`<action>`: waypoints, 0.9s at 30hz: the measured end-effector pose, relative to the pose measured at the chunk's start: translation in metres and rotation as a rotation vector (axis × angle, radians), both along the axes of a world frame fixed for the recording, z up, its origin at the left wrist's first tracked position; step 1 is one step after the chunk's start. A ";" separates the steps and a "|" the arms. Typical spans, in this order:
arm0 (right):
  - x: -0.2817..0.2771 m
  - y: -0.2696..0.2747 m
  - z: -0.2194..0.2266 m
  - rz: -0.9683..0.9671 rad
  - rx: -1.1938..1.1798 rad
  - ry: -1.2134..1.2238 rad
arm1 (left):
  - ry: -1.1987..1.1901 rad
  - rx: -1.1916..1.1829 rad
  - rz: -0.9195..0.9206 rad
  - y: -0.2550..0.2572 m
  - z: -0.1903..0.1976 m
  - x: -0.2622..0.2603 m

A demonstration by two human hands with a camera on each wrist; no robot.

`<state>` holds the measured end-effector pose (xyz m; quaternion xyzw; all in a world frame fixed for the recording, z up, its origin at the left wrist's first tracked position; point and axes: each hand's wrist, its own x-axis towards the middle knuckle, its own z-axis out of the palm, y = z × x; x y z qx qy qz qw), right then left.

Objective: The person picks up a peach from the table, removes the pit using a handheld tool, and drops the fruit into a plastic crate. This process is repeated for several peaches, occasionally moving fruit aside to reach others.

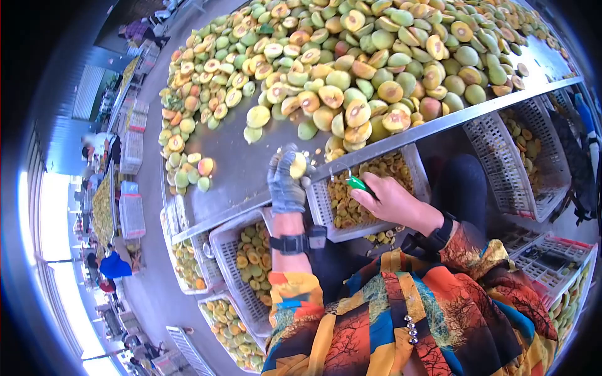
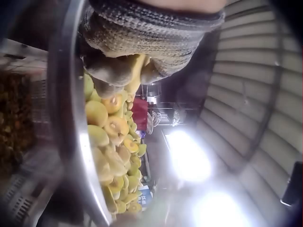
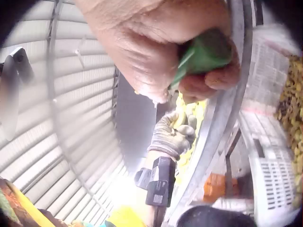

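Note:
In the head view my gloved left hand [image 1: 287, 178] holds a yellow peach half [image 1: 298, 165] over the metal table's front edge. Its fingers curl round the fruit in the left wrist view too. My bare right hand [image 1: 390, 199] grips a green-handled tool [image 1: 357, 183] with a thin curved metal end, just right of the left hand. In the right wrist view the fist wraps the green handle [image 3: 203, 56], and the gloved hand [image 3: 173, 135] with its fruit is beyond it. A large heap of halved peaches [image 1: 338, 78] covers much of the table, many showing their stones.
The raised metal rim [image 1: 439, 122] runs along the table's front. Below it, a white crate [image 1: 323, 210] holds small brownish-yellow pieces. Another crate [image 1: 235, 235] of peach halves stands left, and a third crate [image 1: 495, 150] right. People work at other tables far left.

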<state>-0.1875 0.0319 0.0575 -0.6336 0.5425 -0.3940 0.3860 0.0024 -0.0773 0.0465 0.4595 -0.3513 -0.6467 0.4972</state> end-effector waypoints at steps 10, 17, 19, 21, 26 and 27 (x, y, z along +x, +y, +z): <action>0.050 0.010 -0.010 0.178 -0.016 0.102 | 0.147 0.212 0.222 0.080 -0.001 -0.012; 0.049 0.018 0.001 0.221 0.077 0.262 | 0.239 0.242 0.265 0.082 0.005 -0.014; 0.049 0.019 0.002 0.227 0.104 0.246 | 0.179 0.186 0.216 0.084 -0.004 -0.010; 0.051 0.019 -0.001 0.242 0.104 0.188 | 0.112 0.130 0.165 0.083 -0.009 -0.007; 0.053 0.020 -0.005 0.281 0.163 0.074 | 0.096 0.088 0.063 0.082 -0.007 -0.001; 0.056 0.021 -0.007 0.227 0.148 0.028 | 0.097 0.086 0.060 0.080 -0.005 0.004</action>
